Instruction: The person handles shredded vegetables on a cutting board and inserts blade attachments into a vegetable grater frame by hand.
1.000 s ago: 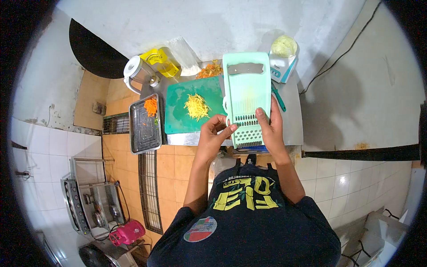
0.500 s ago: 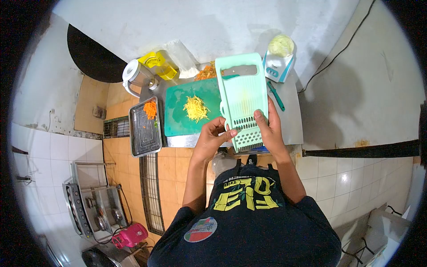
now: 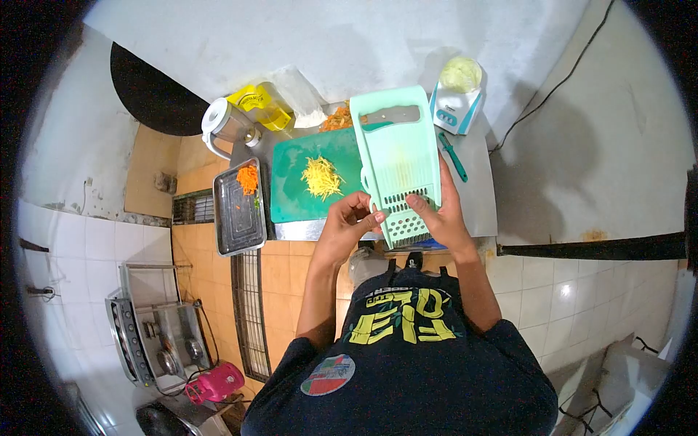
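Observation:
A mint-green plastic grater (image 3: 398,161) is held up above the steel table, its handle end away from me and its holes and blades toward me. My left hand (image 3: 347,224) pinches its lower left edge. On the opposite edge is my right hand (image 3: 445,218), fingers behind and thumb lying over the blade slots. Left of the grater, a small heap of yellow shreds (image 3: 322,177) rests on a green cutting board (image 3: 287,200). The grater covers the board's right part.
A metal tray (image 3: 240,225) with orange shreds (image 3: 247,179) stands at left. Behind are a blender jug (image 3: 225,123), a yellow pouch (image 3: 260,105) and more orange shreds (image 3: 337,118). A kitchen scale (image 3: 454,112) bearing a pale round vegetable (image 3: 460,75) and a green-handled peeler (image 3: 453,157) are at right.
My right thumb has slid left and slightly down across the grater's blade slots. The grater stays almost in place, gripped by both hands.

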Demonstrator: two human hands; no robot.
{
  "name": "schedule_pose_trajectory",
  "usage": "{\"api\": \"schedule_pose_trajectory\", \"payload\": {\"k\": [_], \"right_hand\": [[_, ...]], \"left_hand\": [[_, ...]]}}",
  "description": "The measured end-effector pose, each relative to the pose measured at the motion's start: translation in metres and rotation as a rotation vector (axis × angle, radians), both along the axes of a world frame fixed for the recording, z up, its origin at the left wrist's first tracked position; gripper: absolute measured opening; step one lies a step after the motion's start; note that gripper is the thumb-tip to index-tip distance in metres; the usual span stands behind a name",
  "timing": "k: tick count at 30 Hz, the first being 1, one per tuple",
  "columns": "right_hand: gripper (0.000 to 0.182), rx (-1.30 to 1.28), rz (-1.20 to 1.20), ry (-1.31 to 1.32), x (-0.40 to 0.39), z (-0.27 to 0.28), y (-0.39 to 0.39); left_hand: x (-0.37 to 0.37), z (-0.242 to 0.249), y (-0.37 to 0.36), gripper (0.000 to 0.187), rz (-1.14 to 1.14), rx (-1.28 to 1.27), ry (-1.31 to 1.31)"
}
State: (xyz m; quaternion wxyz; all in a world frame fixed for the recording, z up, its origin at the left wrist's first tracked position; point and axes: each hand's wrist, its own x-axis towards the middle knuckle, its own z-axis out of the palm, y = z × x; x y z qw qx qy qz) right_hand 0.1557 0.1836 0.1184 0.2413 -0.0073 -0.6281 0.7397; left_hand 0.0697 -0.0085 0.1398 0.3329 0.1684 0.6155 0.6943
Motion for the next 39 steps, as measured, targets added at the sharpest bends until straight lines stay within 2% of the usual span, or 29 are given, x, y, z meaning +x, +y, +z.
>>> {"api": "schedule_pose_trajectory", "payload": {"k": [8, 12, 17, 24, 36, 39], "right_hand": [[0.088, 0.104, -0.018, -0.009, -0.003, -0.003, 0.006], [0.086, 0.059, -0.008, -0.010, -0.003, -0.011, 0.009], [0.084, 0.016, 0.036, -0.008, -0.009, -0.012, 0.007], [0.084, 0.058, 0.066, 0.008, -0.017, -0.014, 0.006], [0.083, 0.076, 0.057, -0.001, -0.027, -0.025, 0.004], [0.082, 0.009, 0.079, -0.006, -0.028, -0.026, 0.002]], "left_hand": [[0.002, -0.005, 0.005, 0.015, 0.011, -0.028, 0.050], [0.001, 0.007, 0.002, 0.010, -0.004, 0.033, -0.070], [-0.006, -0.006, -0.006, 0.009, -0.002, 0.019, 0.011], [-0.002, 0.005, -0.003, 0.011, 0.033, 0.056, 0.018], [0.009, -0.007, 0.006, 0.013, 0.245, -0.042, 0.099], [0.008, -0.008, 0.002, 0.008, 0.241, -0.032, 0.059]]}}
